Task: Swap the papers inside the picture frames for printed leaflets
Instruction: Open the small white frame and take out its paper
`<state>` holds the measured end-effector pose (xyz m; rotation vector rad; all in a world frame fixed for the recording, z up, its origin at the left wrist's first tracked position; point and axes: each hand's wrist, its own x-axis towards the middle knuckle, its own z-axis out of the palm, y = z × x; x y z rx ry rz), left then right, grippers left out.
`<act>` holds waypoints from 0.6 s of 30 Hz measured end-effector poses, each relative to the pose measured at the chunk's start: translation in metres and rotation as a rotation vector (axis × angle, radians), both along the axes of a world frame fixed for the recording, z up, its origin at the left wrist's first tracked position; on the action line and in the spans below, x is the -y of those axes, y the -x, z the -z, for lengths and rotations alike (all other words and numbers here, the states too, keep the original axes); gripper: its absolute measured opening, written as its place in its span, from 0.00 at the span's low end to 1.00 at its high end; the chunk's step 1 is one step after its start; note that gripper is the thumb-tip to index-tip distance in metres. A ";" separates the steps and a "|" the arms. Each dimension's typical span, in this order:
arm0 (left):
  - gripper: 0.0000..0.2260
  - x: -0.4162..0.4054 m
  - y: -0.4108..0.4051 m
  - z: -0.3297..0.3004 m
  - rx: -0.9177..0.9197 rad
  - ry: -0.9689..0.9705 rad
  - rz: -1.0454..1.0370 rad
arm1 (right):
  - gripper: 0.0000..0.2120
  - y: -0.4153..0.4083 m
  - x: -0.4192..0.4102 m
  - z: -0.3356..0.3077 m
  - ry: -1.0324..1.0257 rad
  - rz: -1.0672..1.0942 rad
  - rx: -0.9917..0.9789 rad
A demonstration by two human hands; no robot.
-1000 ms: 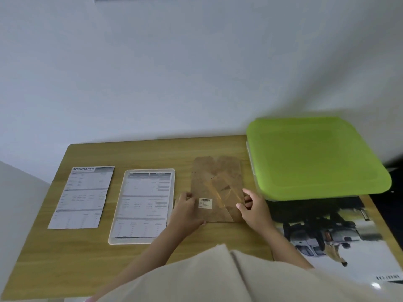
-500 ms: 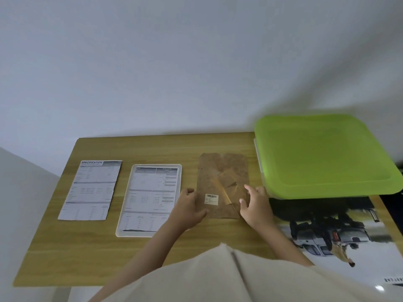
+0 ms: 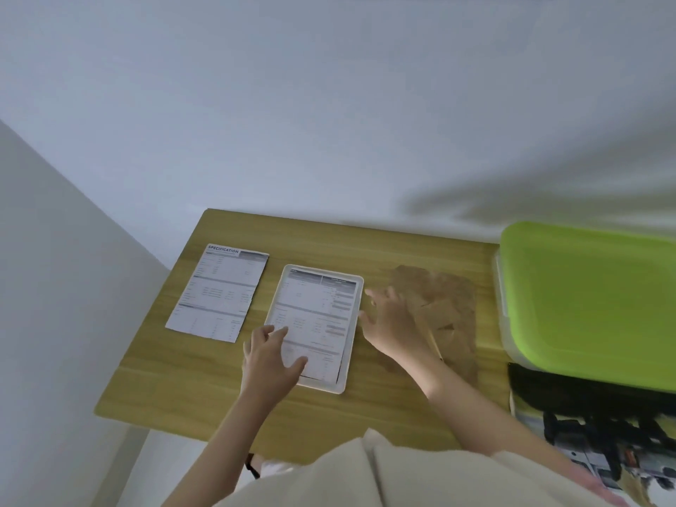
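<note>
A white rounded-corner picture frame (image 3: 314, 328) lies flat near the middle of the light wooden desk (image 3: 183, 378), with a printed grey-and-white leaflet sheet (image 3: 311, 323) lying inside its rim. The sheet's near right corner sits slightly askew, showing a dark strip of the frame beneath it. The left hand (image 3: 271, 364) rests on the near left part of the frame, its fingers (image 3: 278, 333) spread loosely over the sheet and the thumb lying across the lower part; it grips nothing. The right hand (image 3: 393, 323) hovers at the frame's right edge, fingers fanned apart and empty, with the fingertips close to the rim; whether they touch it I cannot tell. Just right of that hand lies a brown fibreboard backing panel (image 3: 444, 316), flat on the desk and blurred. To the frame's left, a little apart, lies a loose printed sheet headed "SPECIFICATION" (image 3: 218, 291). At the far right stands a clear storage box with a lime-green plastic lid (image 3: 592, 298), and beneath its near side a glossy poster showing a vehicle (image 3: 592, 451).
</note>
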<state>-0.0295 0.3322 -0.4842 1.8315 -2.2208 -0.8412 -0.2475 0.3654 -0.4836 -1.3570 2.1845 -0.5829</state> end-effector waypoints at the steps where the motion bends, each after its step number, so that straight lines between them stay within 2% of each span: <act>1: 0.30 0.000 -0.008 0.000 0.016 -0.009 -0.019 | 0.23 -0.003 0.008 -0.001 -0.041 -0.025 -0.003; 8: 0.30 0.009 -0.044 0.007 -0.005 -0.079 -0.034 | 0.30 -0.014 0.045 0.012 -0.221 -0.057 -0.084; 11: 0.30 0.013 -0.049 0.010 -0.009 -0.103 -0.019 | 0.35 -0.017 0.049 0.014 -0.239 -0.037 -0.127; 18: 0.30 0.018 -0.051 0.012 0.014 -0.104 0.026 | 0.38 -0.020 0.054 0.019 -0.245 0.010 -0.136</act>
